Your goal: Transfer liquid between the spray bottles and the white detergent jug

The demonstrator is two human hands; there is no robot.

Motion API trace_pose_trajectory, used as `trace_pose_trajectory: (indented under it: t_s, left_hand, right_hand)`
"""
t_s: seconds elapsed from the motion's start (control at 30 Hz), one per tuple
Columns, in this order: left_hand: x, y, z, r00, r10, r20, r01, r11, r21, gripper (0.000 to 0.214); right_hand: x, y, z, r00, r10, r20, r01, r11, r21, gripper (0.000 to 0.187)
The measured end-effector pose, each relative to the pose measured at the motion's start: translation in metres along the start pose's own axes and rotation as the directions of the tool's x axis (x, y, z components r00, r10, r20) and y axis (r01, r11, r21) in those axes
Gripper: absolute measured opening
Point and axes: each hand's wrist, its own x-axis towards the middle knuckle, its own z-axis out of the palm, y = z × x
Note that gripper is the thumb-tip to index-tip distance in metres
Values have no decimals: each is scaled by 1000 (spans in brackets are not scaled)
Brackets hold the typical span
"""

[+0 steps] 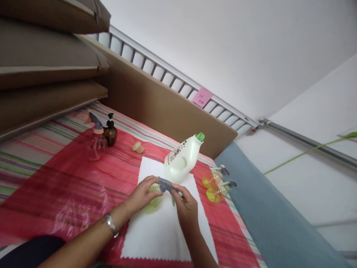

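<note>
My left hand (143, 193) is closed around the neck of a small clear spray bottle (153, 205) with a pale yellow-green tint. Its grey spray head (166, 184) sits at the bottle's mouth, and my right hand (186, 206) pinches it from the right side. Whether the head is fully seated on the neck, I cannot tell. Both hands are above a white cloth (167, 238) with zigzag edges. Just beyond them stands a large pale green jug (182, 158) with a green spout at its open mouth.
Two spray bottles (214, 193) with yellow liquid stand at the right. To the left are a clear spray bottle (96, 147) and a brown pump bottle (111, 134). A cream cap (138, 147) lies on the red plastic sheet (80, 193). A cardboard panel (156, 108) rises behind.
</note>
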Motion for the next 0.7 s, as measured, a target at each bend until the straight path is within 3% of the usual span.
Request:
trace_pose_trajectory:
  t_s: [0.17, 0.27, 0.4, 0.53, 0.6, 0.7]
  left_hand:
    - [0, 2, 6, 997, -65, -43, 69, 991, 112, 37]
    - [2, 5, 10, 997, -55, -60, 64, 986, 153, 31]
    - [4, 7, 4, 999, -27, 30, 25, 996, 83, 21]
    - [2, 5, 0, 991, -46, 125, 46, 999, 9, 24]
    - [0, 3, 1, 994, -76, 84, 76, 997, 6, 36]
    - [0, 0, 5, 991, -122, -63, 124, 991, 39, 54]
  right_hand:
    - [-3, 1, 1, 998, -54, 15, 54, 999, 2, 14]
    - [-5, -1, 1, 996, -85, 19, 85, 996, -11, 14]
    - [-2, -4, -1, 996, -81, 43, 81, 997, -13, 14]
    - [3, -5, -4, 997, -48, 63, 47, 999, 16, 13]
    - [4, -4, -4, 997, -49, 60, 48, 999, 24, 13]
    - [2, -2, -4, 997, -50, 60, 49, 999, 24, 13]
